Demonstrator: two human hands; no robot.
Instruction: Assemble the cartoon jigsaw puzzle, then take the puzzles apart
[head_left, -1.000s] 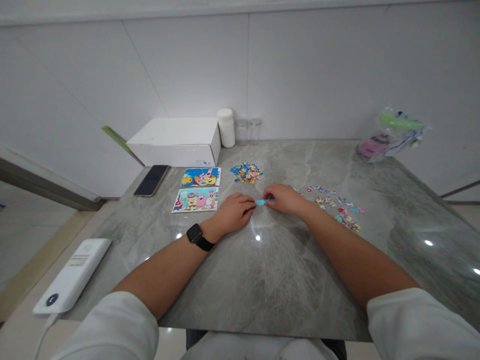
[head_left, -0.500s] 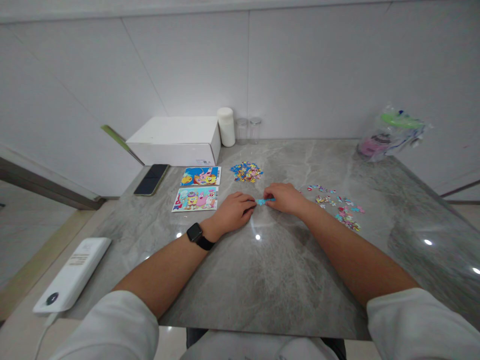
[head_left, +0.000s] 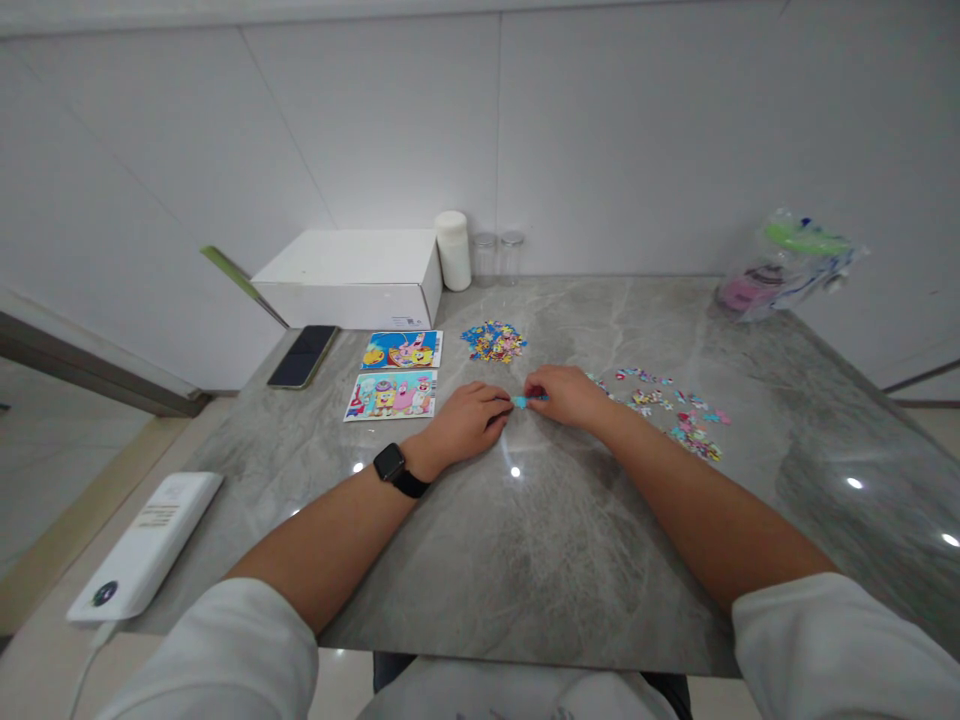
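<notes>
Light blue jigsaw puzzle pieces (head_left: 519,402) lie between my two hands at the middle of the table. My left hand (head_left: 474,418) has its fingers closed on the left end of them. From the other side, my right hand (head_left: 564,396) pinches the right end, its fingertips partly hiding it. A heap of mixed puzzle pieces (head_left: 493,341) sits just beyond my hands. Loose puzzle pieces (head_left: 694,436) are spread to the right of my right hand. Two picture cards, a blue one (head_left: 402,350) and a turquoise one (head_left: 390,396), lie left of my left hand.
A white box (head_left: 345,280), a white bottle (head_left: 453,252) and two clear jars (head_left: 497,258) stand along the wall. A phone (head_left: 304,357) lies at the left, a white power bank (head_left: 146,545) nearer. A plastic-bagged item (head_left: 780,268) is at the back right.
My right hand has shifted slightly left, and less of the blue pieces shows between my fingers. My left hand holds almost the same place.
</notes>
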